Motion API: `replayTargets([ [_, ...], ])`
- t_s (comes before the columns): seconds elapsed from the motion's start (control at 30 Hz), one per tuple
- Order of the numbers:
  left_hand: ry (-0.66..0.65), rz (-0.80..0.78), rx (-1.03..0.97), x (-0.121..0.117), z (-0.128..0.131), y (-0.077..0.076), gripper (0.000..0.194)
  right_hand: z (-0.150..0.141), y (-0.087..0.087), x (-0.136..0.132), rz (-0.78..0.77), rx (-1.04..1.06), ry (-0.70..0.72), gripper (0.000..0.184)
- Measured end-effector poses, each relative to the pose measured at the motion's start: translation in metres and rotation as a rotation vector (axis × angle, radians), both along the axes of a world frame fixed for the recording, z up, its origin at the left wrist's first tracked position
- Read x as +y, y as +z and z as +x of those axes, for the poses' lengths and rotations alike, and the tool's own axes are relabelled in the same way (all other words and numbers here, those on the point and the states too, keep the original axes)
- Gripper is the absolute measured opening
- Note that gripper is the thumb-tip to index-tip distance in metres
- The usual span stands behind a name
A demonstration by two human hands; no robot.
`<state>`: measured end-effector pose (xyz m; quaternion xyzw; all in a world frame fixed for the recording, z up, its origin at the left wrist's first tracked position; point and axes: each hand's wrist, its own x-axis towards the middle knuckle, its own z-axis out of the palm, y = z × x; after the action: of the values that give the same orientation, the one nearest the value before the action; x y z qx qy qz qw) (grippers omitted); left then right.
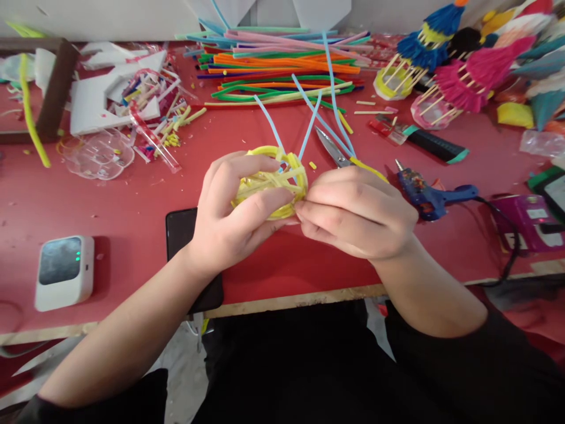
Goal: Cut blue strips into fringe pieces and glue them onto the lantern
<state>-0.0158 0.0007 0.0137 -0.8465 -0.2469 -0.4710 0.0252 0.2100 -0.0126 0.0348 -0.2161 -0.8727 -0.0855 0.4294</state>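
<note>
My left hand (pixel 241 203) is wrapped round a small yellow woven piece (pixel 269 182), which looks made of bent pipe cleaners. Its rim is round, with strips crossing over the middle. At the right edge of that rim, my right hand (pixel 359 212) has its fingertips pressed together in a pinch. Whatever lies between those fingertips is hidden. Light blue pipe cleaners (pixel 309 126) stick up beyond the woven piece. Just past my right hand are the metal blades of scissors (pixel 333 148), and my knuckles cover their lower part. A yellow strip (pixel 371 169) shows beside them.
Pipe cleaners (pixel 286 62) in many colours are heaped at the back. Scraps (pixel 165 112) and a clear plastic tray (pixel 97 154) lie left. A phone (pixel 180 229) and white device (pixel 65 272) sit nearer. A blue glue gun (pixel 435 191), cutter (pixel 435 143) and tasselled crafts (pixel 477 76) are right.
</note>
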Motion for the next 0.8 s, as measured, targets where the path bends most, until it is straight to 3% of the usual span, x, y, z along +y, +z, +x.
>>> replayTargets([
  [0.8,0.026,-0.031,-0.039,0.0018,-0.0012,-0.0064,0.024,-0.0018,-0.0097,-0.0055,-0.081,0.090,0.009,0.015],
])
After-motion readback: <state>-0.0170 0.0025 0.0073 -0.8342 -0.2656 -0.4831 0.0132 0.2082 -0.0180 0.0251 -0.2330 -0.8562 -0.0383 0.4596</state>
